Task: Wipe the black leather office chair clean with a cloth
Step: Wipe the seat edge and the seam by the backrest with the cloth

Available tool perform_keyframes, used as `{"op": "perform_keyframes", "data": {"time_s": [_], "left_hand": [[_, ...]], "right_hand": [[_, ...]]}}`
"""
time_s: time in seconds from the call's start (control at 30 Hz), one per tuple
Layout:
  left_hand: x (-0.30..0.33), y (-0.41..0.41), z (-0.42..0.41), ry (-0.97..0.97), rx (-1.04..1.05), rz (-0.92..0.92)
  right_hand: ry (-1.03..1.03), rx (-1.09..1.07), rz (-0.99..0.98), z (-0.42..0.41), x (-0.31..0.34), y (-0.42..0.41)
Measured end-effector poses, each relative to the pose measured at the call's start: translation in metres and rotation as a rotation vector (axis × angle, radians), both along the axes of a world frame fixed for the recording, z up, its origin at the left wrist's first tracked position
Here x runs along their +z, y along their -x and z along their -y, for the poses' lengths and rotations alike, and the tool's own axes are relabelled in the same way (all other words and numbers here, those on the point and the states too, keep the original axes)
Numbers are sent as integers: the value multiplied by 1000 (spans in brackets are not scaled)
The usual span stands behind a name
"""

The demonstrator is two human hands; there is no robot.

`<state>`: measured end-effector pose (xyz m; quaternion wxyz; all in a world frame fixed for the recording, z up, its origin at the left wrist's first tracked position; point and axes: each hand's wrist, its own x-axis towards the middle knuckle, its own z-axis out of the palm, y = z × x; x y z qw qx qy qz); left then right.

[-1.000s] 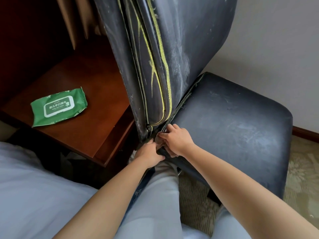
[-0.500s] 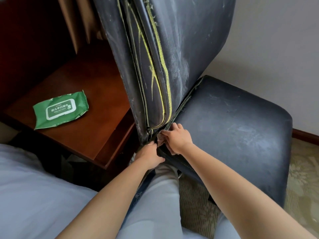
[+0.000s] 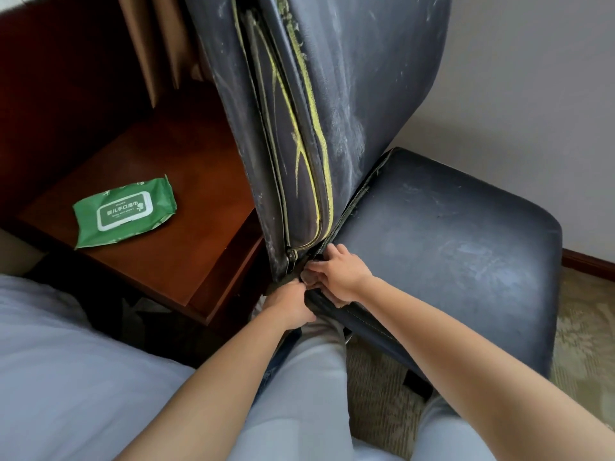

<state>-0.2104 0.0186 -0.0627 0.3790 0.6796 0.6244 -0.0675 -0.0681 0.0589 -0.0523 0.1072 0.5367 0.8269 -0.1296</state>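
Just below the centre of the frame the right hand [image 3: 339, 277] curls over the near corner of the seat [image 3: 449, 251], its fingers bent down into the crease where the seat meets the backrest [image 3: 332, 94]. A small pale wad shows under those fingers, most likely the cloth [image 3: 308, 278], though too little of it is visible to be sure. The left hand [image 3: 293, 302] sits just below and left of it, fingers curled around the lower edge of the chair at the same joint; whether it holds cloth or only steadies the frame cannot be told.

The step in hand looks like working the hinge corner, the tightest spot. Outward from there, the seat to the right carries pale dusty smears, and the backrest rising to the top of the frame shows grey scuffs and yellowish seams, so much wiping seems left. The next move probably calls for drawing the cloth out of the crease and sweeping it across the open seat.

At middle left a green pack of wet wipes [image 3: 124, 211] lies on a wooden side table [image 3: 199, 247].
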Motion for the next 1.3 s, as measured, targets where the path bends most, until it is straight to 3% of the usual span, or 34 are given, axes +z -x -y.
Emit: {"op": "perform_keyframes", "data": {"time_s": [0.07,0.23,0.4,0.57,0.7,0.87,1.3], "left_hand": [[-2,-1,0,7,9,-6],[0,-2,-2,10,-33,-30],[-1,-2,1,30,-54,-55],[3,-3,-3,1,-80,-71],[4,-1,-3,2,-79,-65],[8,-8,-3,1,-94,-67],[9,-28,-7,-78,-193,-141]], "right_hand": [[1,37,32,0,2,-6],[-12,-225,65,-7,1,8],[-4,-77,43,4,-4,5],[-54,-279,26,-5,-8,5],[-41,-132,-10,2,-10,-1],[-46,-306,44,-2,-6,-12],[-244,-81,-75,22,-8,-29]]}}
